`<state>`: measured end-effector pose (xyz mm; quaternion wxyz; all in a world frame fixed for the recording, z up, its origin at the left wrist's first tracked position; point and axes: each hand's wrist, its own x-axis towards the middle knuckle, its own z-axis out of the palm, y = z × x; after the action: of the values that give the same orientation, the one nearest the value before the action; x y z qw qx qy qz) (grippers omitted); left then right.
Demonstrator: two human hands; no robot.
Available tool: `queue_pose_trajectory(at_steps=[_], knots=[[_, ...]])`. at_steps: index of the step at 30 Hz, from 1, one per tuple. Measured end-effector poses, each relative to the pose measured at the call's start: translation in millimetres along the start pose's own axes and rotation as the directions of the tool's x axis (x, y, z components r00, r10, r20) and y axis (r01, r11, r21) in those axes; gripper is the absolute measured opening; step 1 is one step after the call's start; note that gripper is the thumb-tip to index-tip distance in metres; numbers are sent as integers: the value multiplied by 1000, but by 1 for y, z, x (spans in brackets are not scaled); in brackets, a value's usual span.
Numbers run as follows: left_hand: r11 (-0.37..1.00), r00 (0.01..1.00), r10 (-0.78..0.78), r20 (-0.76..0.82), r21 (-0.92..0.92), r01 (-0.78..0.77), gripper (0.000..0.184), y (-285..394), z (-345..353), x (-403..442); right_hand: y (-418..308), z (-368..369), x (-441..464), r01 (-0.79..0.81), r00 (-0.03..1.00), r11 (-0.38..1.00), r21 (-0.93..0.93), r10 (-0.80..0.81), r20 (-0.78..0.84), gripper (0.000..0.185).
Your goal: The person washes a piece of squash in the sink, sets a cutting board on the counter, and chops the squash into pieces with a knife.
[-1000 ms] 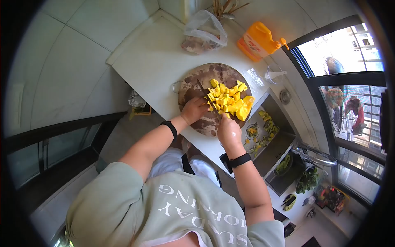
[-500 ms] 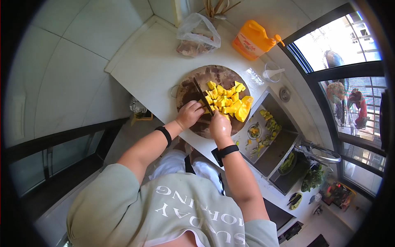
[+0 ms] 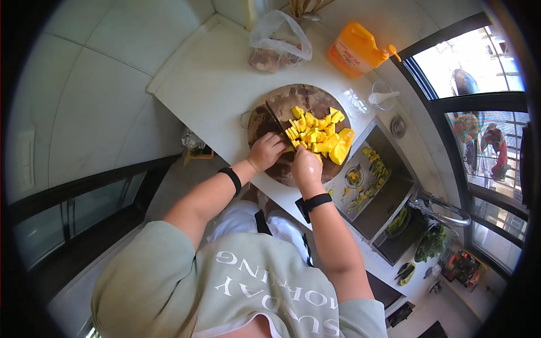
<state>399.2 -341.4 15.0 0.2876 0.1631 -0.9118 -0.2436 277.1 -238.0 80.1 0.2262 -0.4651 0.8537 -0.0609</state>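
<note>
Angular yellow chunks (image 3: 313, 135), round mottled board (image 3: 301, 96)

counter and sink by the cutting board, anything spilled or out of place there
Yellow-green scraps lie strewn across the sink around its drain, which looks untidy. A shiny patch on the counter beside the cutting board could be water or clear plastic; I can't tell.

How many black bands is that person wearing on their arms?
2. One black band sits just behind the left hand; the other band sits just behind the right hand, which holds the knife.
</note>
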Motion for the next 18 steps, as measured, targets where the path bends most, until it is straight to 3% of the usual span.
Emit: queue_pose_trajectory(at_steps=[3, 5, 9, 11, 18], knots=[[1000, 999, 15, -39, 0, -15, 18, 0, 6, -3, 7, -2, -4, 32, 998, 999, 41, -30, -60, 13], [999, 994, 12, -107, -31, -15, 17, -2, 6, -1, 0, -16, -8, -20, 1000, 1000, 0, 20, 11, 12], [996, 997, -65, -40, -56, 63, 18, -2, 3, -4, -9, -48, -25, 14, 995, 1000, -26, -11, 98, 13], [998, 998, -32, -60, -60, 29, 18, -5, 5, -5, -9, -42, -22, 8, 991, 1000, -30, -4, 137, 11], [999, 996, -32, -88, -32, 29, 19, -6, 0, -3, 0, 3, 6, 15, 1000, 1000, 25, -15, 5, 12]])
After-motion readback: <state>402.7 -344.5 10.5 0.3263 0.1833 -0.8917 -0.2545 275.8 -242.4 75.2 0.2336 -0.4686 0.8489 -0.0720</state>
